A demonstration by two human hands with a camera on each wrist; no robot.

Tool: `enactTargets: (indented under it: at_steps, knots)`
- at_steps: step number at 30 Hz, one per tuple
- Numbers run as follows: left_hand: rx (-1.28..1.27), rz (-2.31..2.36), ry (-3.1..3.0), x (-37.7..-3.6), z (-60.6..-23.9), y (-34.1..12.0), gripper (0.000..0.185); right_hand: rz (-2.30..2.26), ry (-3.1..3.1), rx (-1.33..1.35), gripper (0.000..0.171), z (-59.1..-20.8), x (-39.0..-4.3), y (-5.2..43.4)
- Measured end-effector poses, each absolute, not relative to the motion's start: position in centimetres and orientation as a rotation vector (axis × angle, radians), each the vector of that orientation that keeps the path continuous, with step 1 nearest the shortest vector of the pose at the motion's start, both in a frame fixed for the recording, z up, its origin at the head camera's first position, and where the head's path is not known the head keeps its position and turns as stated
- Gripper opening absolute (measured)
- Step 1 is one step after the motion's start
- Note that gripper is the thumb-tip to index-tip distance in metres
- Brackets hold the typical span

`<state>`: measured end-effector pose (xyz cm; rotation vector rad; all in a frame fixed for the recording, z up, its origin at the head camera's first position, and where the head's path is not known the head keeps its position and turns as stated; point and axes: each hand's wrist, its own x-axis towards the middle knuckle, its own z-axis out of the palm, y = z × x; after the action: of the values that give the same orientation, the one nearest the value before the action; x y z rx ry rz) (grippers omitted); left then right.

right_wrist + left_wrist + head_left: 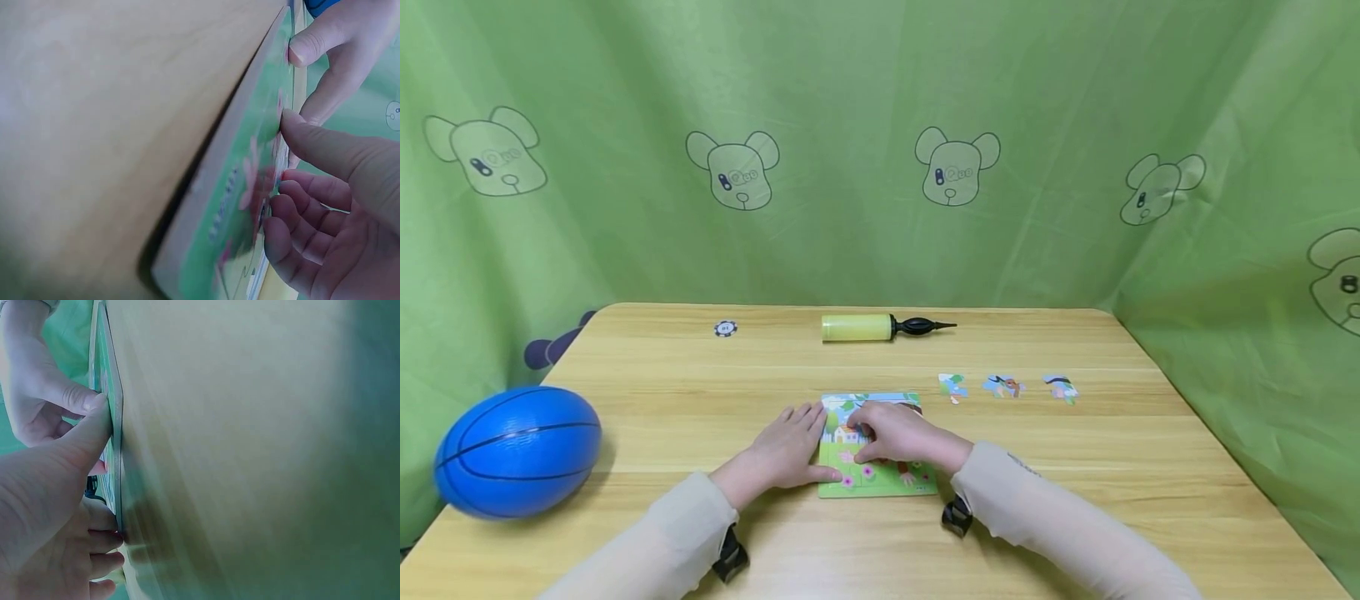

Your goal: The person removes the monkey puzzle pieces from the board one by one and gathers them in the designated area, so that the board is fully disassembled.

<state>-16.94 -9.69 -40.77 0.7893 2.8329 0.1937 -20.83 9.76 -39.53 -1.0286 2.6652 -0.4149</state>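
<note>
A picture puzzle [880, 487] lies on the table in front of me, showing a small house, pink flowers and green grass. My left hand [786, 450] rests along its left edge with long fingers, and its thumb lies over the near left part. Over the middle of the picture is my right hand [891, 432], hiding part of it. In the right wrist view, this hand's bent fingers [294, 240] and separate thumb touch the puzzle face [240, 181]. A gap shows between thumb and index finger.
Three loose puzzle pieces, a left one [953, 386], a middle one [1003, 386] and a right one [1062, 388], lie beyond the puzzle to the right. A yellow hand pump [857, 327] and a round chip [726, 328] are farther back. A blue ball [520, 452] sits at the left edge.
</note>
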Motion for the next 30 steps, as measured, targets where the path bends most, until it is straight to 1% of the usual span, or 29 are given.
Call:
enactTargets:
  at_steps: [8, 12, 19, 22, 30]
  knots:
    - [0.785, 0.185, 2.831, -16.9, -40.7, -9.6, 0.094, -0.559, 2.647, -1.035, 0.037, -39.4, -20.8, 10.0]
    - [0.785, 0.18, 2.834, -16.9, -40.8, -9.6, 0.094, -0.666, 2.627, -1.032, 0.027, -39.7, -20.9, 10.2]
    - [0.788, 0.172, 2.844, -16.8, -40.7, -9.6, 0.095, -1.005, 2.478, -0.891, 0.012, -40.0, -20.9, 10.5]
    - [0.784, 0.171, 2.845, -16.8, -40.7, -9.6, 0.095, -1.066, 2.481, -0.868, 0.007, -40.1, -20.9, 10.6]
    - [0.787, 0.172, 2.846, -16.9, -40.9, -9.6, 0.096, -1.138, 2.493, -0.845, 0.004, -40.5, -21.2, 10.8]
